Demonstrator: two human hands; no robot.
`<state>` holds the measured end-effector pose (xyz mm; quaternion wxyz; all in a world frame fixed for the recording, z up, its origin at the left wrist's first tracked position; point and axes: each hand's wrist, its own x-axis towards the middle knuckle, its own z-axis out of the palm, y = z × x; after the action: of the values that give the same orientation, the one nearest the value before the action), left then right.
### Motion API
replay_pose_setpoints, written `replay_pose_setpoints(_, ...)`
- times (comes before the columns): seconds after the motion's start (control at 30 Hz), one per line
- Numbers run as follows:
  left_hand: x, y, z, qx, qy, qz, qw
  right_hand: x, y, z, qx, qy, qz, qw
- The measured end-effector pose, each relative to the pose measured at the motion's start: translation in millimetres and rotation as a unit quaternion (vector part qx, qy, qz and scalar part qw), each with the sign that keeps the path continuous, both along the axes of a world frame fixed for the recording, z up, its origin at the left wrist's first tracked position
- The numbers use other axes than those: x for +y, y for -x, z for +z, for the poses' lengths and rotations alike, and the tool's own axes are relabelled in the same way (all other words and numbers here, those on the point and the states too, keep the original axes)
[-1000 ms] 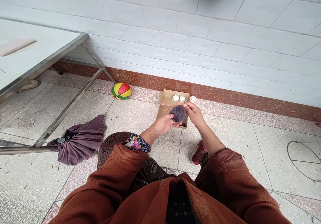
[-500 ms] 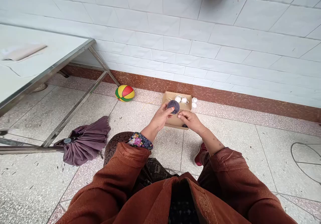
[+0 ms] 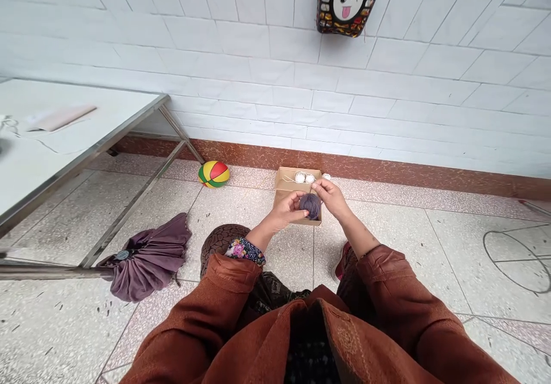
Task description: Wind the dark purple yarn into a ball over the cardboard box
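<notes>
In my left hand (image 3: 286, 210) is a dark purple-grey ball of yarn (image 3: 310, 205), with the thumb across its front and the fingers behind. My right hand (image 3: 330, 198) is just above and to the right of the ball, thumb and forefinger pinched; a thin strand of the yarn seems to run down from them. Beneath both hands sits a shallow cardboard box (image 3: 282, 183) on the floor. White yarn balls (image 3: 300, 177) with loose ends lie in its far part. Another white ball (image 3: 326, 177) shows beside the box, partly hidden by my right hand.
At left stands a white-topped table (image 3: 77, 125) with metal legs. A striped ball (image 3: 214, 174) rests by the wall. A folded purple umbrella (image 3: 148, 258) lies beside the table leg. A black basket (image 3: 346, 2) hangs on the tiled wall. A wire frame (image 3: 516, 260) is at right.
My right hand has risen from beside the yarn ball to above it. The left hand has turned the ball and shifted slightly right. The view has tilted up, showing more of the basket.
</notes>
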<state>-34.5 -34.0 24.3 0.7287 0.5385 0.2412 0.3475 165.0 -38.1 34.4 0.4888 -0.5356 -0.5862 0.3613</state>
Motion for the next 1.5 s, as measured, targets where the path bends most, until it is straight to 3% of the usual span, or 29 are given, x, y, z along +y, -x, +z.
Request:
replay_pose_setpoints(0.13, -4.7, 5.5, 11.3, -0.078, 0.056, 0.046, 0.994, -24.2, 12.8, -26.3, -0.032, 0.018, 0.002, 0.999)
replay_pose_setpoints(0.2, -2.5, 8.2, 11.1, -0.083, 0.089, 0.07, 0.99, -41.6, 22.2, -37.3, -0.054, -0.002, -0.005, 0.999)
replay_pose_setpoints(0.33, 2.4, 12.5, 1.5, -0.05, 0.13, 0.142, 0.98, -71.9, 39.5, -45.0, -0.119, -0.067, 0.05, 0.989)
replay_pose_setpoints(0.5, -1.4, 18.5, -10.7, 0.036, 0.06, 0.182, 0.981, -74.6, 44.9, -17.6, -0.182, -0.163, 0.143, 0.959)
replay_pose_setpoints(0.63, -6.7, 24.2, -14.5, 0.05, 0.019, 0.147, 0.988, -40.8, 31.7, 10.0, -0.188, -0.207, 0.131, 0.951)
replay_pose_setpoints(0.73, -8.4, 27.6, -17.5, 0.036, 0.013, 0.1, 0.994, -9.0, 20.8, 13.3, -0.18, -0.206, 0.111, 0.955)
replay_pose_setpoints(0.9, -10.7, 31.8, -24.1, -0.034, 0.029, 0.07, 0.997, 15.0, 24.0, -26.4, -0.108, -0.126, 0.055, 0.985)
replay_pose_setpoints(1.03, -11.1, 33.8, -25.6, -0.092, 0.094, 0.06, 0.99, 5.7, 42.7, -68.9, -0.04, -0.024, 0.008, 0.999)
replay_pose_setpoints(1.17, -7.4, 33.3, -23.6, -0.112, 0.129, 0.096, 0.981, -10.8, 55.8, -84.6, -0.051, -0.011, -0.004, 0.999)
replay_pose_setpoints(1.33, -3.9, 33.4, -21.5, -0.113, 0.132, 0.171, 0.97, -37.0, 54.2, -71.5, -0.13, -0.082, 0.096, 0.983)
replay_pose_setpoints(1.43, -4.1, 34.4, -24.2, -0.077, 0.122, 0.207, 0.968, -46.2, 48.7, -52.8, -0.145, -0.116, 0.171, 0.968)
replay_pose_setpoints(1.5, -5.1, 34.1, -27.1, -0.046, 0.113, 0.203, 0.971, -44.6, 44.3, -36.0, -0.123, -0.123, 0.185, 0.967)
